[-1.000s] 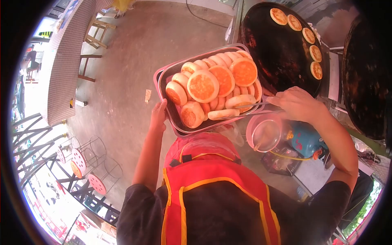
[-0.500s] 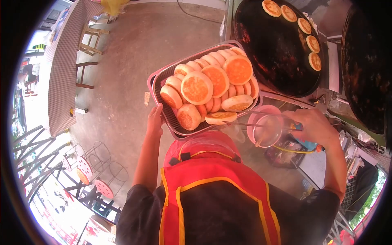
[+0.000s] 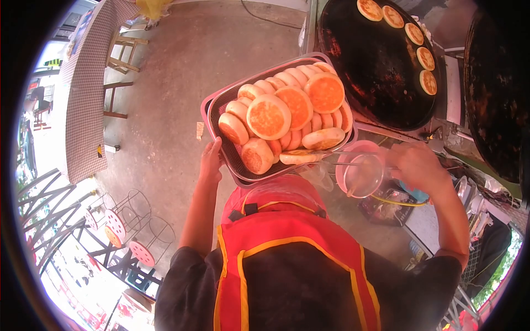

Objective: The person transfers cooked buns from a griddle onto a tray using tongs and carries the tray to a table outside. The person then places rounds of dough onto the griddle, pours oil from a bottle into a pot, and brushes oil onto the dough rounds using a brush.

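Observation:
My left hand (image 3: 211,160) is closed on the left rim of a basket (image 3: 222,101) piled with round, flat browned breads (image 3: 269,117). In my right hand (image 3: 418,166) is a pair of metal tongs (image 3: 348,157), reaching left to the basket's lower right corner. The tong tips meet a bread (image 3: 298,157) lying nearly edge-on at the near rim; one arm lies over it, and I cannot tell whether the bread is pinched. Behind the tongs is a pink plastic tub (image 3: 361,147) with a pale, round inner part.
A large dark griddle (image 3: 375,66) at upper right carries several browned breads (image 3: 425,58) along its right edge. Another dark round pan (image 3: 497,105) is at far right. A checked-cloth table (image 3: 83,105) and stools (image 3: 142,254) stand left, on the concrete floor (image 3: 187,60).
My right hand has turned, and the tong arms, spread wide before, are now close together at the bread near the rim. That bread has shifted slightly. My left hand keeps its hold.

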